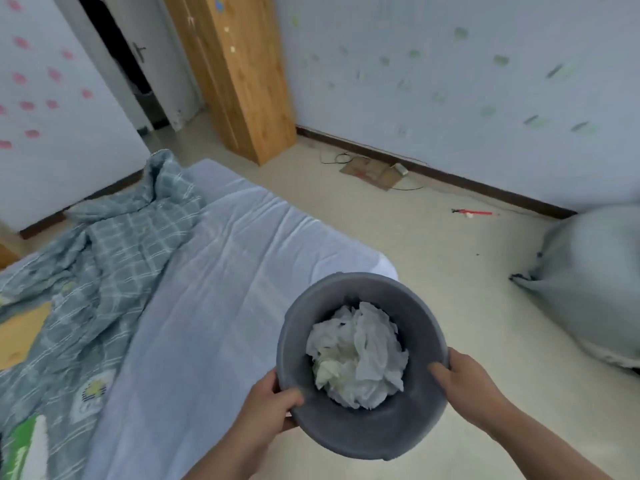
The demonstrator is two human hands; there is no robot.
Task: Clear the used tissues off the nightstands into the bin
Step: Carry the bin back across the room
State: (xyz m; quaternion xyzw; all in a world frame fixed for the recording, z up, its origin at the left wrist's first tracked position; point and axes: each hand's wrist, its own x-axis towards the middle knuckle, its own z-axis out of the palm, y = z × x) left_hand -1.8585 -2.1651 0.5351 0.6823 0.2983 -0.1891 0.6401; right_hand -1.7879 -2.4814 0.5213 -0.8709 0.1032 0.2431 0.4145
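Note:
A round grey bin [346,292] is held up in front of me, above the foot of the bed. Crumpled white tissues [358,355] fill its bottom. My left hand [266,407] grips the near left rim, thumb hooked inside. My right hand [464,379] grips the right rim, thumb inside as well. No nightstand is in view.
A bed with a pale blue sheet [214,271] and a rumpled checked quilt [104,244] lies to my left. A wooden wardrobe [239,74] stands by the open doorway [117,60]. Cardboard [374,171], cables and a red stick [474,213] lie on the floor by the wall. A grey beanbag [588,278] sits at right.

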